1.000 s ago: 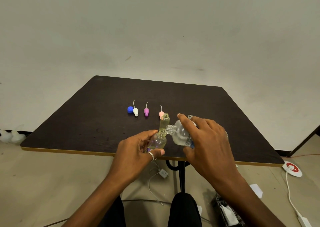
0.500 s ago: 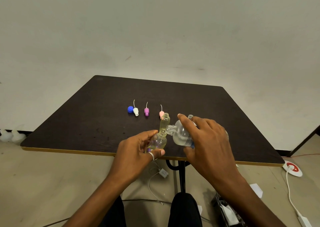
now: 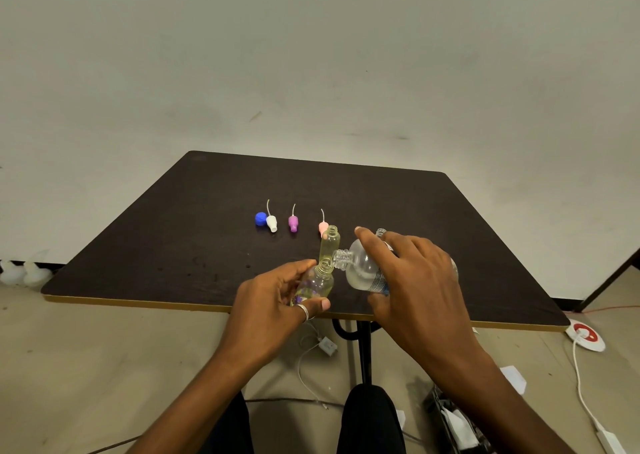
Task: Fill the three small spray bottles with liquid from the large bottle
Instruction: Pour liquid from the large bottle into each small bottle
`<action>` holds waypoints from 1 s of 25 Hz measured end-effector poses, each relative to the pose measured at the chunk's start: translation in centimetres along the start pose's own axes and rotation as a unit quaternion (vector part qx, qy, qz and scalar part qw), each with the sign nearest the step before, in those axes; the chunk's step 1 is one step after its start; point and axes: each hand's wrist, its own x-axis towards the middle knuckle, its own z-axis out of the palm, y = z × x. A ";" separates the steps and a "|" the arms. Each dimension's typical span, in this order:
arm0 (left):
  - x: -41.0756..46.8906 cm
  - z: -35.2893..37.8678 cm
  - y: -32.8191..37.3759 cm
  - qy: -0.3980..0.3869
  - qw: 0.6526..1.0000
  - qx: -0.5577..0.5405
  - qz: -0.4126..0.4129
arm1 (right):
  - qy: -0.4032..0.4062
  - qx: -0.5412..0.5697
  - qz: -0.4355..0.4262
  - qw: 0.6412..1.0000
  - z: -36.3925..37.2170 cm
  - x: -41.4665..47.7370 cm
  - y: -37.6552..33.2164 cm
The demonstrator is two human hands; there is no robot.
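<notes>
1. Head view, nearest: the left hand (image 3: 277, 301) grasps a small clear violet-tinted spray bottle (image 3: 317, 284), held tilted at the near edge of the dark brown square table (image 3: 173, 246).
2. The right hand (image 3: 412, 280) is wrapped around the large clear plastic bottle (image 3: 362, 268). It lies almost horizontal, with its threaded mouth just at the small bottle's mouth.
3. Both mouths are narrow, so I think a small slip or too steep a tilt would spill liquid over the fingers and the table edge.
4. The large bottle looks thin and soft, and a hard squeeze may cause a sudden gush.
5. Just behind stands an open small yellowish bottle (image 3: 329, 242), upright. The large bottle's neck is very near and may knock it over.
6. The mouth of a third small clear bottle (image 3: 381, 232) shows behind the right fingers.
7. Farther away lie a pink spray cap (image 3: 322, 227), a violet spray cap (image 3: 293, 223), a white spray cap (image 3: 272, 223) and a round blue cap (image 3: 260, 219) in a row.
</notes>
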 end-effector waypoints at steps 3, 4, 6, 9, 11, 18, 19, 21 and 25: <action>0.0 0.0 0.0 -0.002 1.000 -0.001 0.001 | -0.001 -0.002 -0.002 1.000 -0.1 0.0 0.0; 0.0 0.0 0.0 -0.002 1.000 -0.002 0.002 | -0.003 -0.002 -0.001 1.000 0.0 0.0 0.0; 0.0 0.0 0.0 -0.001 1.000 -0.005 0.001 | -0.003 0.000 -0.001 1.000 0.1 0.0 0.1; 0.0 0.0 0.0 -0.001 1.000 -0.009 0.000 | -0.006 0.003 -0.003 1.000 0.1 0.0 0.2; 0.0 0.0 0.0 -0.001 1.000 -0.011 -0.001 | -0.008 0.001 -0.002 1.000 0.1 0.0 0.2; -0.1 0.0 0.1 -0.001 1.000 -0.020 -0.002 | -0.009 0.001 -0.003 1.000 0.0 -0.1 0.2; -0.1 0.0 0.1 0.000 1.000 -0.019 -0.001 | -0.010 0.001 -0.003 1.000 0.0 -0.1 0.2; -0.1 0.0 0.0 0.001 1.000 -0.017 0.000 | -0.009 -0.001 -0.003 1.000 0.0 -0.1 0.2; -0.1 0.0 0.0 0.000 1.000 -0.020 0.002 | -0.012 -0.004 -0.001 1.000 0.1 -0.1 0.2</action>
